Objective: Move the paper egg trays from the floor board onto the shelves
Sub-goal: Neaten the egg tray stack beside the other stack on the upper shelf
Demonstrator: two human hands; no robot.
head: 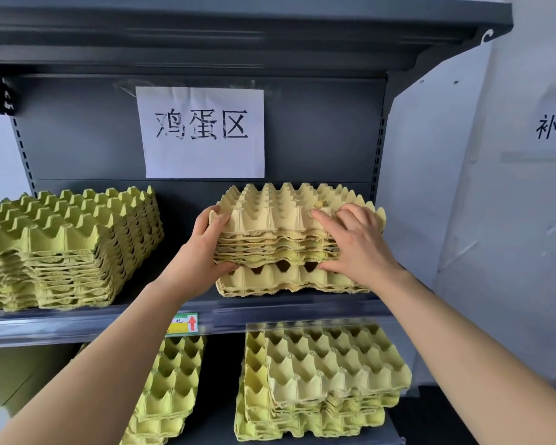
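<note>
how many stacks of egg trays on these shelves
4 stacks: upper left stack, upper right stack gripped by left hand and right hand, lower left stack, lower right stack. More may hide behind the arms.

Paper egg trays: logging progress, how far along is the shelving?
Done: a tall yellow-green paper tray stack sits on the grey metal upper shelf, two more stacks below. In hand: left hand and right hand grip a pale yellow paper tray stack at that shelf's right side. Left: unknown; floor board out of view.
</note>
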